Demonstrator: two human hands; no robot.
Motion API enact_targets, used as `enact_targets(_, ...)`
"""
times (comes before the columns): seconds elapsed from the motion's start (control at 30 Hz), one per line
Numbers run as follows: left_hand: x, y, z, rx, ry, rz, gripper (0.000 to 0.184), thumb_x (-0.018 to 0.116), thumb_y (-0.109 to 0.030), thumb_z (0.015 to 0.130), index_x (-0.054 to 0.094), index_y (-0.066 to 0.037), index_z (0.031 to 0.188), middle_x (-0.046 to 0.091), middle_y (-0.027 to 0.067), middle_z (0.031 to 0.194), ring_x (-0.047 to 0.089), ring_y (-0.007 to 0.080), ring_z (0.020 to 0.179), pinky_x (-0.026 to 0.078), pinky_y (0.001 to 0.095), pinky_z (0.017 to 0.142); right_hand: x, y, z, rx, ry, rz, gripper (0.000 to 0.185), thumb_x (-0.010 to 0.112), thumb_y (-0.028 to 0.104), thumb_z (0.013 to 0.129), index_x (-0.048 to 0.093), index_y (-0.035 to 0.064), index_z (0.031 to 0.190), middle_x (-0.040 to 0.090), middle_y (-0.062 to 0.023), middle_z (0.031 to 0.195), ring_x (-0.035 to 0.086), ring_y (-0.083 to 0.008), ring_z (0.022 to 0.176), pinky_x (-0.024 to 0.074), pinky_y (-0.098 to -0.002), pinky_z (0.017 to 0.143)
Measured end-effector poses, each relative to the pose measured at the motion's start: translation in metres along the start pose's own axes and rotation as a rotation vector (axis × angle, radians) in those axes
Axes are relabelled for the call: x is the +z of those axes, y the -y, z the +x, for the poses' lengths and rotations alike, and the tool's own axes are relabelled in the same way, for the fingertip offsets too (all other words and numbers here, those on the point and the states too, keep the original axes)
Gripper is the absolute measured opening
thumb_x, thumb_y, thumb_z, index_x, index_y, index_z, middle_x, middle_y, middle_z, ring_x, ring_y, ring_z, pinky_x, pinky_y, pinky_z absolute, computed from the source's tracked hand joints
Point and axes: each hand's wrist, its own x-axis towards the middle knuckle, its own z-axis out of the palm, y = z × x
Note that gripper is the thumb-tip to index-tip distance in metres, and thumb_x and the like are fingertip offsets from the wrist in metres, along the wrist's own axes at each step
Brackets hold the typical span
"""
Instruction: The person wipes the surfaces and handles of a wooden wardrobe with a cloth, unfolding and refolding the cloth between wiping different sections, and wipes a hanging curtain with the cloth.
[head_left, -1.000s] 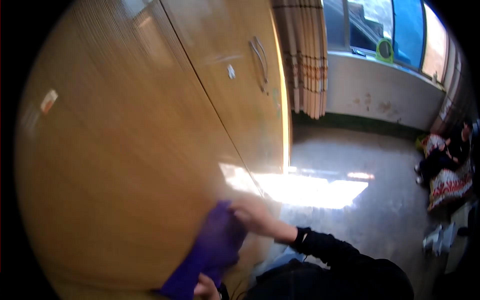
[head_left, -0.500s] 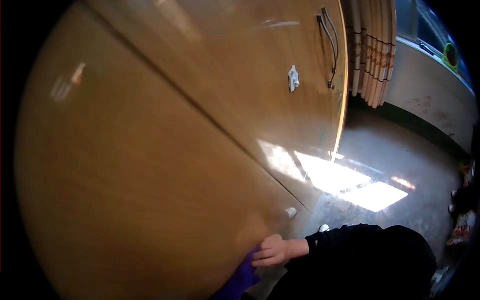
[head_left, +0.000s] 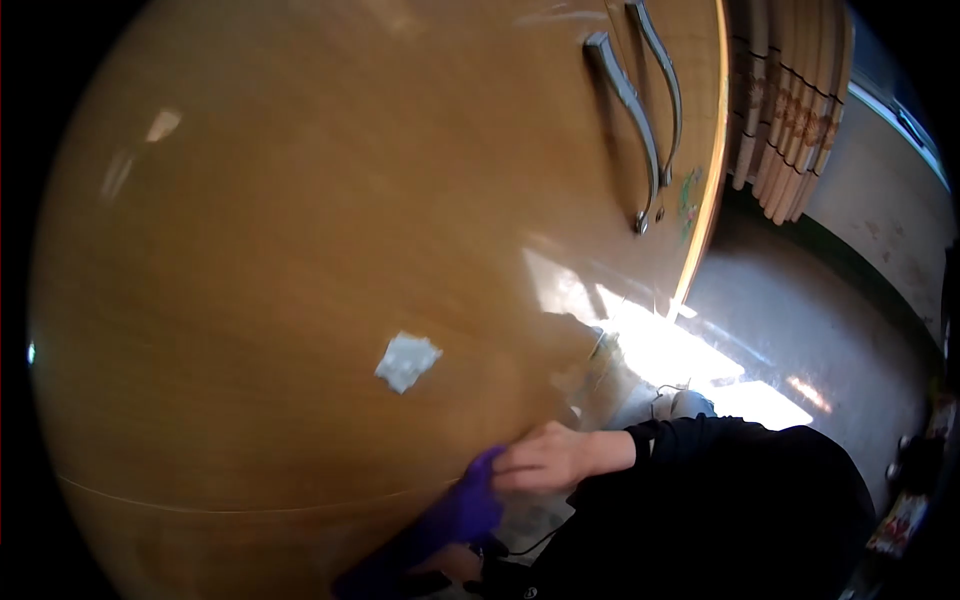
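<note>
A purple cloth (head_left: 465, 510) hangs in front of the glossy wooden cabinet (head_left: 300, 250), low in the view. My right hand (head_left: 545, 460) pinches its upper corner, with the fingers closed and the black sleeve reaching in from the right. Lower down, my left hand (head_left: 455, 562) is dim and partly covered, closed at the lower part of the cloth. The cloth stretches between and past both hands toward the bottom edge.
Two curved metal handles (head_left: 632, 110) stick out from the cabinet doors, and a whitish patch (head_left: 408, 362) marks the surface. Patterned curtains (head_left: 785, 120) hang beyond the cabinet edge. Bright sunlight falls on the grey floor (head_left: 800, 300). A patterned cover (head_left: 900, 520) shows at far right.
The view has shifted closer to the handles, and the whitish patch now appears nearer the middle. My left hand shows again at the bottom. The cloth and my right hand sit slightly higher than half a second ago.
</note>
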Motion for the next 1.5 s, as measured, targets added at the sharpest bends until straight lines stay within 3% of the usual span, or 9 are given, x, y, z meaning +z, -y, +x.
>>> enact_targets(0.2,0.020,-0.064,-0.054,0.102,-0.163,0.352,0.043,0.053,-0.006,0.081,0.041,0.007,0.121,0.047,0.0239,0.117,0.049,0.0368,0.107,0.037,0.0406,0.097,-0.106,-0.031,0.008,0.224,-0.214,-0.095,0.024,0.058,-0.002,0.072,0.056,0.0050,0.095,0.053,-0.0109,0.091,0.057,-0.0217,0.067,0.0475,-0.0270,0.054)
enact_targets(0.37,-0.082,-0.276,0.026,0.540,-0.060,0.312,0.028,0.051,-0.010,0.085,0.052,0.010,0.105,0.055,0.0254,0.104,0.054,0.0391,0.095,0.042,0.0432,0.084,-0.165,-0.033,0.010,0.607,-0.612,0.274,0.022,0.042,-0.012,0.082,0.044,0.0011,0.099,0.041,-0.0104,0.100,0.050,-0.0146,0.082,0.0437,-0.0241,0.066)
enact_targets(0.4,-0.101,-0.312,0.052,0.603,0.002,0.243,0.026,0.050,-0.010,0.085,0.054,0.010,0.100,0.057,0.0258,0.101,0.055,0.0395,0.092,0.044,0.0438,0.080,-0.176,-0.034,0.017,0.541,-0.626,0.192,0.022,0.039,-0.012,0.084,0.042,0.0011,0.101,0.038,-0.0090,0.101,0.047,-0.0116,0.083,0.0425,-0.0229,0.068)
enact_targets(0.47,-0.114,-0.352,0.073,0.017,0.320,-0.792,0.029,0.053,-0.013,0.084,0.053,0.010,0.101,0.056,0.0250,0.103,0.054,0.0407,0.092,0.042,0.0441,0.082,-0.180,-0.036,0.031,0.472,-0.740,0.239,0.023,0.041,-0.011,0.083,0.041,0.0014,0.103,0.038,-0.0089,0.103,0.045,-0.0130,0.086,0.0388,-0.0241,0.078)
enact_targets(0.5,-0.113,-0.356,0.077,0.106,0.214,-0.741,0.029,0.054,-0.014,0.084,0.054,0.009,0.101,0.057,0.0241,0.102,0.054,0.0401,0.091,0.042,0.0438,0.082,-0.178,-0.040,0.035,0.381,-0.734,0.148,0.025,0.042,-0.012,0.083,0.042,0.0010,0.105,0.039,-0.0096,0.104,0.045,-0.0155,0.089,0.0375,-0.0254,0.082)
enact_targets(0.73,-0.117,-0.284,0.087,0.151,0.295,-0.537,0.038,0.059,-0.023,0.083,0.055,0.004,0.109,0.057,0.0208,0.108,0.052,0.0371,0.101,0.039,0.0422,0.091,-0.134,-0.040,0.080,0.058,-0.504,-0.312,0.048,0.046,-0.015,0.074,0.047,-0.0032,0.120,0.047,-0.0229,0.119,0.049,-0.0362,0.109,0.0346,-0.0374,0.095)
enact_targets(0.8,-0.122,-0.254,0.090,0.063,0.104,-0.426,0.029,0.056,-0.017,0.084,0.057,0.007,0.100,0.060,0.0239,0.096,0.055,0.0403,0.087,0.042,0.0440,0.077,-0.118,-0.029,0.098,0.049,-0.482,-0.286,0.052,0.051,-0.011,0.071,0.046,-0.0029,0.123,0.049,-0.0239,0.120,0.049,-0.0387,0.108,0.0332,-0.0426,0.096)
enact_targets(1.2,-0.123,-0.157,0.021,-0.101,0.322,-0.176,0.034,0.053,-0.016,0.088,0.049,0.008,0.112,0.054,0.0272,0.106,0.053,0.0411,0.093,0.041,0.0467,0.080,0.008,0.000,0.077,-0.079,-0.132,-0.362,0.061,0.059,0.009,0.067,0.051,0.0216,0.126,0.057,-0.0029,0.114,0.055,-0.0196,0.098,0.0449,-0.0298,0.084)
enact_targets(1.5,-0.127,-0.173,-0.046,-0.164,0.604,-0.493,0.039,0.058,-0.018,0.086,0.049,0.010,0.111,0.054,0.0283,0.108,0.052,0.0418,0.097,0.040,0.0442,0.083,-0.050,-0.021,-0.023,0.066,0.117,-0.665,0.054,0.063,0.016,0.068,0.054,0.0241,0.121,0.055,-0.0056,0.113,0.052,-0.0249,0.104,0.0417,-0.0369,0.088)
